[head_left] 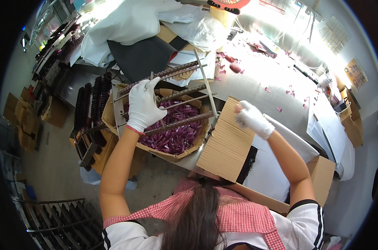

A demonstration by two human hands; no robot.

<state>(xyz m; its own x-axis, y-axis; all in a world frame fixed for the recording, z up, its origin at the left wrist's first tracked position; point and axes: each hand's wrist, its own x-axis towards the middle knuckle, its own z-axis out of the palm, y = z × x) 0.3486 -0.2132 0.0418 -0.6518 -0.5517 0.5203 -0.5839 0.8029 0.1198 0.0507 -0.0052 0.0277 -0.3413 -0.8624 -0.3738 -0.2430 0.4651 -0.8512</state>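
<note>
Over the carton (172, 157) at the bench's (252, 88) near edge, the left hand (143, 105) clasps the metal rack (184, 92), best held steady; the right hand (254, 119) is bunched, its contents I cannot tell.

No text legible anywhere in view. Wall, right side: pale gridded sheet (334, 34), its detail too small and washed out to make out; below it, an orange-brown sheet (356, 72) with darker shapes, any lettering unreadable. Loose white papers (328, 130) at the worktop's (251, 89) right end: cannot tell whether they bear print.
</note>
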